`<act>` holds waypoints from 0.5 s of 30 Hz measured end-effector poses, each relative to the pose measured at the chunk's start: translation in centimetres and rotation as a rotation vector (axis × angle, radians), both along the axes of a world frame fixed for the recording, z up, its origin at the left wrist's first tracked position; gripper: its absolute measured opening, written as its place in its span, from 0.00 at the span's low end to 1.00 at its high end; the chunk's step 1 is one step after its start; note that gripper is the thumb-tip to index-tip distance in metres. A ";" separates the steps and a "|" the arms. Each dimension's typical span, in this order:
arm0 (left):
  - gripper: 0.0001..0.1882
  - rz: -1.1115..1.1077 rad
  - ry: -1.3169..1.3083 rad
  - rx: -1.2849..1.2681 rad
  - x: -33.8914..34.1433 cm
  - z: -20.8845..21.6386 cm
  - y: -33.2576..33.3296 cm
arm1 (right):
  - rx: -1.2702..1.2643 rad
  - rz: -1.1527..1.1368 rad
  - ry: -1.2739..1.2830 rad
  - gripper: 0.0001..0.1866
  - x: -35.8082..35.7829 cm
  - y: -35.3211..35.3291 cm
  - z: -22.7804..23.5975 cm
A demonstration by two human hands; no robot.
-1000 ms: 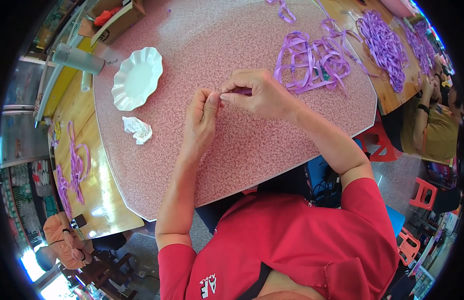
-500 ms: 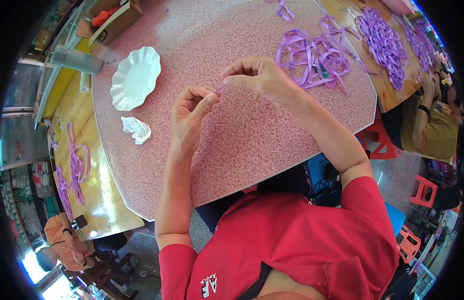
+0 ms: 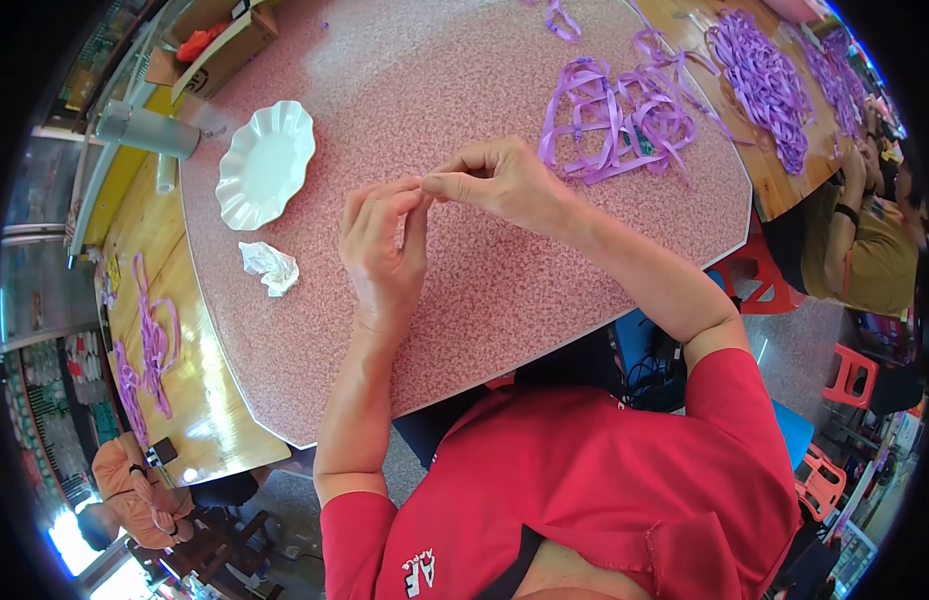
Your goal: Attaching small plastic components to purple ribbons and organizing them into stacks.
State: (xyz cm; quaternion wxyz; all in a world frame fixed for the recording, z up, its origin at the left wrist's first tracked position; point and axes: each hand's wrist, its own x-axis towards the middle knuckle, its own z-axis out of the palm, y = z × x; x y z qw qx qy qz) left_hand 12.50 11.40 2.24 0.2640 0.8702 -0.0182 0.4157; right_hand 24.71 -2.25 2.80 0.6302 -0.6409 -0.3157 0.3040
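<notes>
Above the pink speckled tabletop (image 3: 484, 320), my left hand (image 3: 384, 235) and my right hand (image 3: 499, 185) meet at their fingertips. Thumb and fingers of each are pinched together. The fingers now hide the thin purple strip that showed between them a moment ago; its exact kind cannot be made out. To the right of my right hand lies a loose heap of purple ribbon (image 3: 594, 150) with small dark purple bits along it. Left of my left hand are a crumpled white tissue (image 3: 270, 268) and a white scalloped plate (image 3: 267, 165).
More purple ribbon (image 3: 759, 85) is piled on a wooden table at the right, where a co-worker's arm (image 3: 846, 205) reaches in. Other purple ribbons (image 3: 156, 335) lie on the left wooden table. A cardboard box (image 3: 224, 50) and a grey-green cylinder (image 3: 149, 130) stand at the far left.
My hands have come nearer to me and slightly left, closing together. The left hand has turned, its fingers now covering the thin purple strip.
</notes>
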 end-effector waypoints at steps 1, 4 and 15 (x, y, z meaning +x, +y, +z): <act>0.08 -0.001 0.001 -0.001 0.0 0.0 -0.1 | 0.001 -0.015 -0.020 0.11 -0.1 0.1 -0.1; 0.09 0.008 0.021 0.127 0.0 0.1 -0.2 | -0.035 0.051 0.160 0.13 0.4 0.0 0.4; 0.10 -0.030 0.015 0.105 0.2 -0.1 -0.1 | -0.030 0.052 0.322 0.06 0.4 0.1 -0.2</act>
